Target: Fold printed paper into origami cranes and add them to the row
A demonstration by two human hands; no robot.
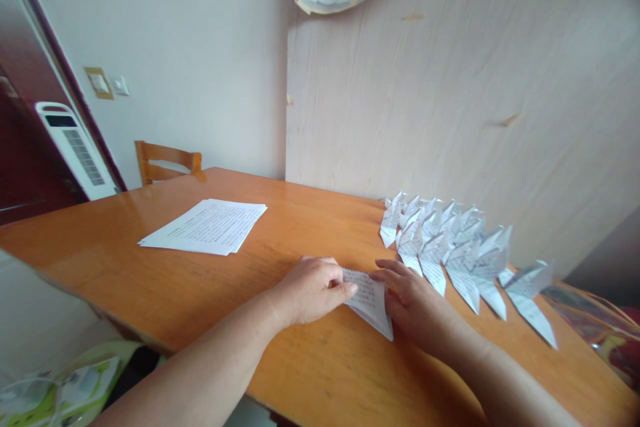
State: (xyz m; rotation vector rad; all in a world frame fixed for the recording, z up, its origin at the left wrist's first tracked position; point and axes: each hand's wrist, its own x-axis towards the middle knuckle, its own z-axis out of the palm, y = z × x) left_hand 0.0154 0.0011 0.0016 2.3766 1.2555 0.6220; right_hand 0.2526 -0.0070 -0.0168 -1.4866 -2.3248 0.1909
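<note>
A folded sheet of printed paper [367, 303] lies on the wooden table [300, 360] between my two hands, one end narrowing to a point toward me. My left hand [315, 290] grips its left edge, thumb on top and the other fingers curled at the far side. On the opposite edge rests my right hand [407, 293], its fingers stretched out and touching the paper at the top corner and side. The right thumb is mostly hidden. Just beyond the right hand stand several folded paper figures [463, 253] in rows, made of similar printed paper.
A stack of printed sheets [207, 227] lies at the left of the table. A wooden chair [167, 161] stands behind the far edge. Walls close off the back. At the right edge are clear plastic wrappings [590, 320]. A green-rimmed container [85, 380] sits below the table at lower left.
</note>
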